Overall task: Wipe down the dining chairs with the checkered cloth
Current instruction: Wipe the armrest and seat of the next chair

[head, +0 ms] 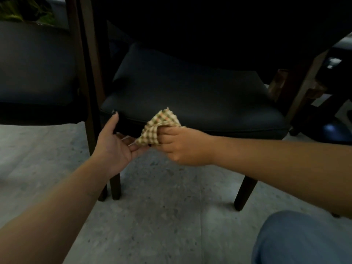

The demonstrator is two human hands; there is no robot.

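The right hand (181, 144) bunches the checkered cloth (161, 125) at the chair seat (200, 103) front edge; the left hand (116, 141), fingers apart, sits beside it. Wadded cloth may skip patches or slip.

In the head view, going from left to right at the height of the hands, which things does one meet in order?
Left chair → left hand → checkered cloth → right hand → front right leg of the middle chair.
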